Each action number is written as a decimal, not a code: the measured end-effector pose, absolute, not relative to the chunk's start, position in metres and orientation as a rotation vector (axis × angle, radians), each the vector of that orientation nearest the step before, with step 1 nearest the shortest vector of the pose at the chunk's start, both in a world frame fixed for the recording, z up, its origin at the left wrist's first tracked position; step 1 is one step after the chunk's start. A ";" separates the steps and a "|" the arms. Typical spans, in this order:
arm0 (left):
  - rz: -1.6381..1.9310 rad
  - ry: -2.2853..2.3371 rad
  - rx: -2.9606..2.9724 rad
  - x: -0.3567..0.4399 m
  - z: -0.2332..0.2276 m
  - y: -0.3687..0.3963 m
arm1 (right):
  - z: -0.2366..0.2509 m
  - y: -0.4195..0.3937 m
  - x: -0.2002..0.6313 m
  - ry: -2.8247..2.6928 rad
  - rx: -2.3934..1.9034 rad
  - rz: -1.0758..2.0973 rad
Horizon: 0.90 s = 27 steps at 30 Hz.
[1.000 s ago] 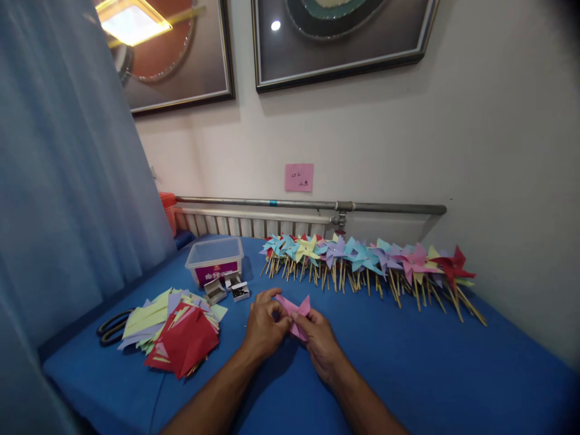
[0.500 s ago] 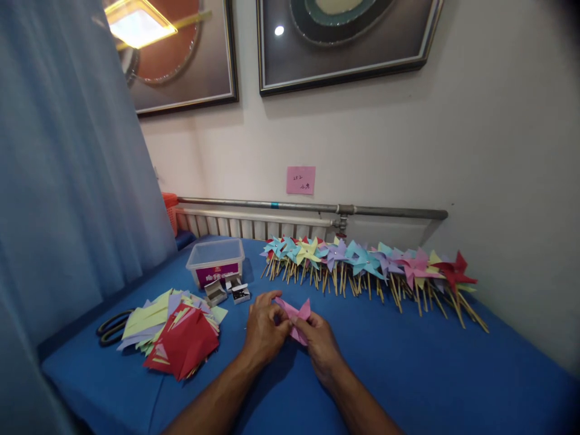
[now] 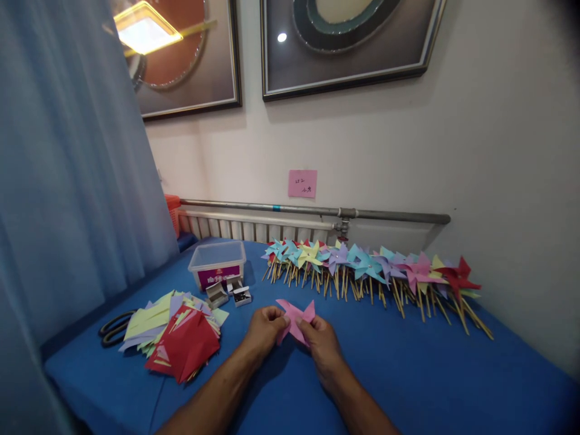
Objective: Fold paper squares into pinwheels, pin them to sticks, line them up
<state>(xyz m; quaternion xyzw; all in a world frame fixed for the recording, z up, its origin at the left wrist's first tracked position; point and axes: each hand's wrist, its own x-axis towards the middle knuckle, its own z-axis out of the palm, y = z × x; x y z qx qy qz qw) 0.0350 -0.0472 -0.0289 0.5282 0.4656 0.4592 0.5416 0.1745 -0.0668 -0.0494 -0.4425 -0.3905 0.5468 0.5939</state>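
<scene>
Closest to the camera, two bare forearms reach out over the blue-covered bench point(image 3: 430, 374) and meet near its middle. The left hand point(image 3: 264, 330) is curled, its fingertips pinched on the left side of a pink paper pinwheel point(image 3: 295, 318); the right hand point(image 3: 322, 342) is likewise closed, thumb and fingers gripping the same paper from the right. The pink paper pinwheel sits between the two hands, just above the bench cloth, its pointed flaps sticking up and out beyond the fingers. To the left of the hands lies a loose pile of cut paper squares point(image 3: 174, 329), red sheets on top with yellow, green and lilac ones under them, and black scissors point(image 3: 114, 326) lie just beside the pile's far left edge. A little farther on, two small open boxes point(image 3: 231, 295) rest beside a clear plastic tub point(image 3: 217, 264) with a purple label. Beyond the hands and running to the right, a long row of finished pinwheels point(image 3: 371, 269) on wooden sticks lies along the bench in blue, yellow, lilac, pink and red. Behind it a white radiator point(image 3: 254, 228) and a grey pipe point(image 3: 317, 210) run along the wall, with an orange basket point(image 3: 172, 208) at the left end next to the pale curtain point(image 3: 67, 181). A pink note point(image 3: 302, 183) is stuck on the wall, and two framed pictures point(image 3: 344, 42) hang above it.
</scene>
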 end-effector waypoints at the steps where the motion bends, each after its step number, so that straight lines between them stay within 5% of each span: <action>1: 1.089 1.112 1.268 0.036 -0.030 -0.047 | -0.050 -0.066 0.175 -0.929 -1.059 1.247; 15: 1.156 1.102 1.226 0.038 -0.036 -0.042 | -0.049 -0.061 0.182 -1.015 -1.157 1.200; 20: 1.131 1.471 1.479 0.005 -0.028 -0.037 | -0.057 -0.056 0.184 -0.922 -1.123 1.261; 27: 0.459 2.190 2.226 -0.051 -0.002 -0.022 | -0.070 -0.048 0.185 -0.979 -1.135 1.192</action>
